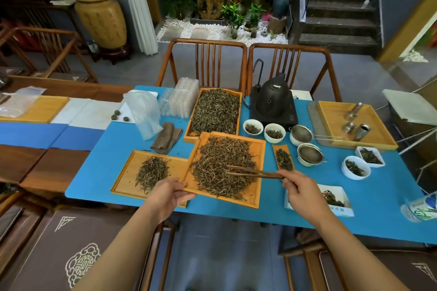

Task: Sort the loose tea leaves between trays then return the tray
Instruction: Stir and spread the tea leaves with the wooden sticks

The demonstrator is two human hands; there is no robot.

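left hand gripping tray, right hand pinching chopsticks

Setting: a tea house or tea-tasting room. Evidence: ahead of the hands, a blue-covered tabletop carries wooden trays of loose tea leaves, white tasting cups, mesh strainers and a black kettle on its heating base. Farther beyond the hands: carved wooden chairs, a large inscribed ceramic jar to the left, an indoor rock-and-plant garden on white pebbles, and stone steps to the right.
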